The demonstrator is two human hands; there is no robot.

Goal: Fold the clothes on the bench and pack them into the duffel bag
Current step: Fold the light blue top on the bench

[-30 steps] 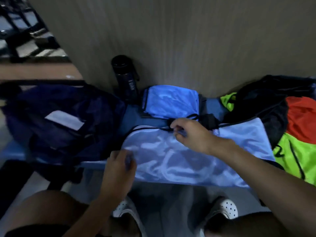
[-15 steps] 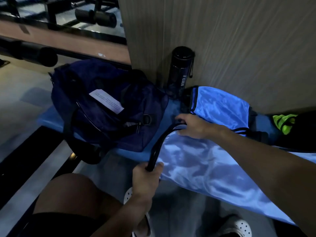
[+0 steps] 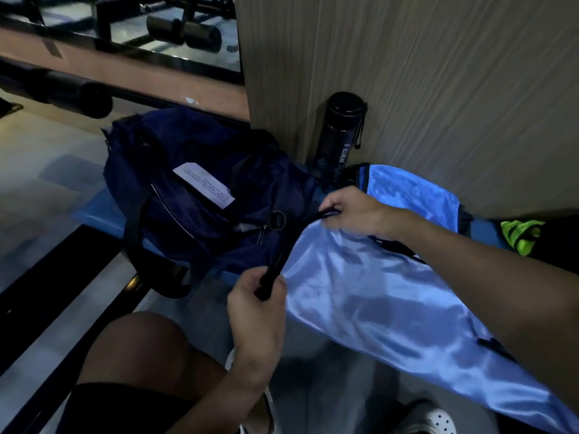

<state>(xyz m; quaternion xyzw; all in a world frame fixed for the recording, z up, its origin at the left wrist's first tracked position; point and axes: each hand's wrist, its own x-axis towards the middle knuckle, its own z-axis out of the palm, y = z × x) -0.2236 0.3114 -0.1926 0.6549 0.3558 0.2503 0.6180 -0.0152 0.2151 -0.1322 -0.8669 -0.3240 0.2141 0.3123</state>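
The duffel bag (image 3: pixel 203 189) fills the left end of the bench (image 3: pixel 94 211), the black bottle (image 3: pixel 340 136) stands against the wall panel (image 3: pixel 407 73) just behind it, and the light-blue garment (image 3: pixel 360 292) drapes the rest, so a hand passes freely only above them.

Black bottle (image 3: pixel 340 133) upright against wood panel (image 3: pixel 438 89); padded gym rollers (image 3: pixel 185 31) behind; white clog (image 3: pixel 437 419) below.

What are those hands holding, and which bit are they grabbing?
The shiny light blue garment, by its black edge band: the left hand grips the band's near end, the right hand pinches its far end.
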